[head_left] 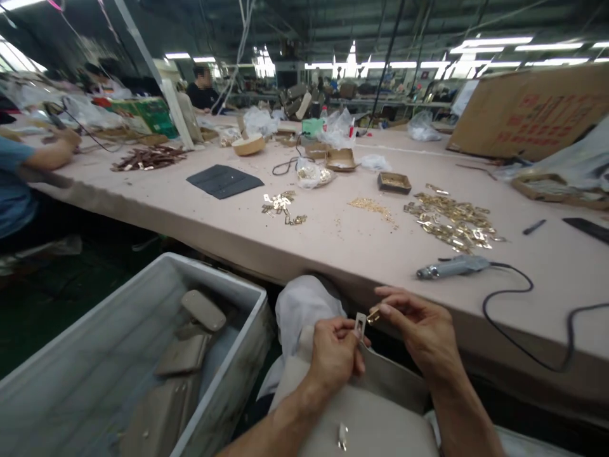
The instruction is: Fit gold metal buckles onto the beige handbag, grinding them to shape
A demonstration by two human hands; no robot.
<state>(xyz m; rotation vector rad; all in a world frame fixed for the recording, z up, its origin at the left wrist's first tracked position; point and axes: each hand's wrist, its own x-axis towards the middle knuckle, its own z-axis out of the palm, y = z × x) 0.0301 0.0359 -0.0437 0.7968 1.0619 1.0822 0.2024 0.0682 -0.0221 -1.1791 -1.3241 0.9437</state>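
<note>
A beige bag (375, 406) lies across my lap, with a shiny metal fitting (342, 437) on its front. My left hand (334, 355) pinches the bag's tab (360, 325), which has a slot cut in its end. Just to the right of that tab, my right hand (423, 327) grips a small gold metal clasp piece (373, 315) between thumb and fingers. The piece is very close to the tab; whether they touch I cannot tell. On the table beyond, a grey electric screwdriver (451, 267) lies on its side with its cord running right.
At left stands a grey plastic bin (257, 298) holding several beige bags (183, 355). Gold clasp parts (457, 219), tiny screws (371, 205) and a dark flat sheet (224, 181) lie on the table (323, 241). A cardboard box (528, 114) stands right; a co-worker's arm (52, 152) rests left.
</note>
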